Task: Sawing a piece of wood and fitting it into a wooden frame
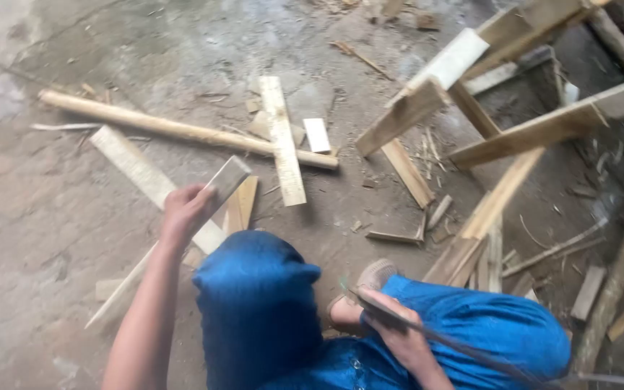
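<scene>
Wood piece (pixel 227 178): pinched in left hand (pixel 184 209), lower end hidden.
Right hand (pixel 399 331): closed around thin blade (pixel 427 332), blurred, tip cut off.

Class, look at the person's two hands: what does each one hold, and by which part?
The left hand grips a short flat wood piece by its lower end. The right hand holds a long dark blade-like tool near its upper end; blur hides its exact kind.

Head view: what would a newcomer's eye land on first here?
The bright blue trousers fill the lower centre. Above them the left hand grips a short flat wood piece, while the right hand holds a thin dark blade at lower right. Pale planks and a long pole lie on the concrete floor.
</scene>
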